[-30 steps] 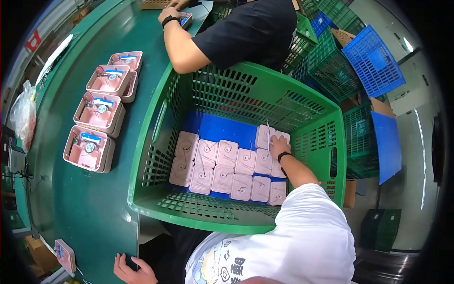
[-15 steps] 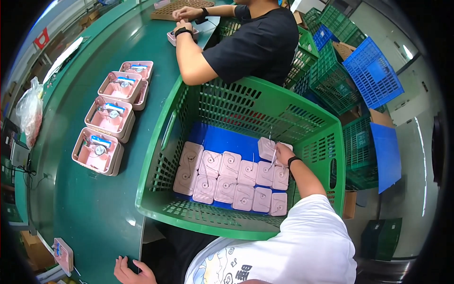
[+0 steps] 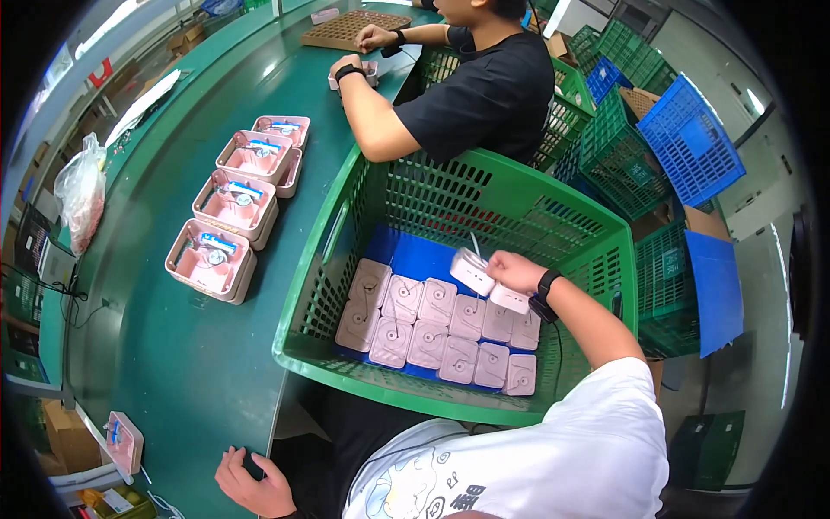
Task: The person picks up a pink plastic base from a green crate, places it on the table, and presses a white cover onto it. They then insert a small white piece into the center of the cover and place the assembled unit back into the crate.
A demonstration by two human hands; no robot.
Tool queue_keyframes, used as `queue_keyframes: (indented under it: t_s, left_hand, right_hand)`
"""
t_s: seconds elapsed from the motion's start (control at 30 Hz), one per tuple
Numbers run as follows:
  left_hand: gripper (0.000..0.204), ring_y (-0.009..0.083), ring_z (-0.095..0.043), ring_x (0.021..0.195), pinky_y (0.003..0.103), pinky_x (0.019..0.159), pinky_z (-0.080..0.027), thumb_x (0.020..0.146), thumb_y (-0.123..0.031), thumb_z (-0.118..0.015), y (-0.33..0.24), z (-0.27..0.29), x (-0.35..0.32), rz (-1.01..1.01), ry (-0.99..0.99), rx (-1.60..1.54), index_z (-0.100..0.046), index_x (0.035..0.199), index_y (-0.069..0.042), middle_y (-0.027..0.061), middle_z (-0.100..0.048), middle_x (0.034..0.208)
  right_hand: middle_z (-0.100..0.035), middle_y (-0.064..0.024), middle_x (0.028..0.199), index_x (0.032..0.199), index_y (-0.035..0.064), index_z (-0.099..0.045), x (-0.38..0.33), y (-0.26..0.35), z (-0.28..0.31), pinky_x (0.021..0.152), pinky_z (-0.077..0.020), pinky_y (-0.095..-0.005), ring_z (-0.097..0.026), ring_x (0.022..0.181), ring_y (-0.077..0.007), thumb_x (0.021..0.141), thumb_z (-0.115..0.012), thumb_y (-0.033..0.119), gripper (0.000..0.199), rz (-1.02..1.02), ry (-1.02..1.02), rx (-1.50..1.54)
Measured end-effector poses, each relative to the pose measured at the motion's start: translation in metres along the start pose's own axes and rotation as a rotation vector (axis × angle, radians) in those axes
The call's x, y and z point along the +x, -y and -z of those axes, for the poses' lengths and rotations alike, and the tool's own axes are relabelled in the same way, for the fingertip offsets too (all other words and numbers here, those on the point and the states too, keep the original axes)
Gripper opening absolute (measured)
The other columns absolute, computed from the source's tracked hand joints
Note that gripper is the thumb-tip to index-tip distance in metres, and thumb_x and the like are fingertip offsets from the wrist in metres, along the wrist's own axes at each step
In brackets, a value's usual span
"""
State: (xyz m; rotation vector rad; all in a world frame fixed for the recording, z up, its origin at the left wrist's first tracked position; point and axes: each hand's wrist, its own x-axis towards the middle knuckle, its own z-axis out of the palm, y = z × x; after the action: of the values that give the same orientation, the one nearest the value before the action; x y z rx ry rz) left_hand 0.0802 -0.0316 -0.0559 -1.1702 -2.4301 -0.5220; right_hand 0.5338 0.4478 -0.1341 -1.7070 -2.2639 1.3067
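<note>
My right hand [image 3: 516,272] reaches into the far right part of a big green crate [image 3: 389,385], fingers closed on a small pink box [image 3: 473,270] that tilts up to their left. A second pink box [image 3: 510,298] tilts right below the fingers; I cannot tell whether it is gripped too. Beneath them, closed pink boxes [image 3: 428,344] with a thin wire on each top lie in two rows on a blue sheet [image 3: 405,251]. My left hand [image 3: 255,482] is at the near edge of the green table, fingers apart, holding nothing.
On the green table [image 3: 147,346], open pink boxes [image 3: 207,259] with wiring inside stand in stacks left of the crate. One more pink box [image 3: 125,441] is at the near left. Beyond the crate a co-worker in black [image 3: 484,95] handles another box. Stacked crates [image 3: 618,164] stand right.
The two pink boxes at my right hand have tilted up from where they lay in the crate. The whole view has shifted slightly. My left hand stays by the table edge.
</note>
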Motion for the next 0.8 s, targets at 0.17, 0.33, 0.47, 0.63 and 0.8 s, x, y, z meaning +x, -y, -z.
queue_keyframes:
  t_s: [0.17, 0.33, 0.47, 0.63, 0.8]
  left_hand:
    - [0.020, 0.0402, -0.066, 0.118, 0.051, 0.104, -0.050, 0.096, -0.010, -0.068, 0.000, -0.003, -0.001, 0.011, 0.002, -0.027, -0.069, 0.113, -0.001, 0.0182, -0.072, 0.120]
    - [0.019, 0.0395, -0.065, 0.119, 0.051, 0.104, -0.050, 0.095, -0.010, -0.068, -0.001, -0.001, -0.002, -0.013, -0.008, -0.045, -0.069, 0.112, -0.002, 0.0176, -0.072, 0.120]
    - [0.018, 0.0395, -0.065, 0.119, 0.051, 0.103, -0.050, 0.094, -0.010, -0.069, 0.004, -0.005, -0.003, -0.007, -0.035, -0.020, -0.068, 0.110, -0.002, 0.0175, -0.071, 0.119]
    - [0.015, 0.0403, -0.065, 0.114, 0.051, 0.099, -0.051, 0.092, -0.010, -0.072, 0.001, 0.000, -0.001, -0.016, -0.057, -0.108, -0.068, 0.105, -0.003, 0.0174, -0.070, 0.112]
    - [0.012, 0.0412, -0.068, 0.105, 0.054, 0.092, -0.053, 0.089, -0.014, -0.075, 0.054, -0.020, -0.044, -0.146, 0.044, -0.253, -0.068, 0.095, -0.006, 0.0169, -0.072, 0.098]
  right_hand:
    - [-0.067, -0.0009, 0.093, 0.112, 0.0023, -0.064, -0.068, 0.138, 0.012, 0.075, -0.0524, -0.0297, -0.062, 0.084, -0.0087, 0.110, -0.071, 0.024, 0.023, 0.275, -0.083, 0.128]
    - [-0.058, 0.0034, 0.095, 0.116, 0.0031, -0.060, -0.129, 0.240, 0.032, 0.075, -0.0490, -0.0244, -0.056, 0.085, -0.0038, 0.112, -0.067, 0.017, 0.016, 0.592, 0.003, 0.401]
    - [-0.061, -0.0002, 0.096, 0.115, 0.0035, -0.061, -0.137, 0.330, 0.006, 0.073, -0.0508, -0.0281, -0.059, 0.083, -0.0097, 0.109, -0.066, 0.015, 0.014, 0.993, 0.096, 0.252]
    - [-0.068, -0.0155, 0.097, 0.105, 0.0048, -0.068, -0.136, 0.425, -0.097, 0.081, -0.0575, -0.0433, -0.069, 0.089, -0.0353, 0.104, -0.067, 0.025, 0.020, 1.560, 0.018, 0.000]
    - [-0.071, -0.0205, 0.101, 0.107, 0.0002, -0.068, -0.135, 0.496, -0.233, 0.088, -0.0577, -0.0503, -0.071, 0.098, -0.0417, 0.101, -0.066, 0.024, 0.025, 1.552, 0.335, -0.070]
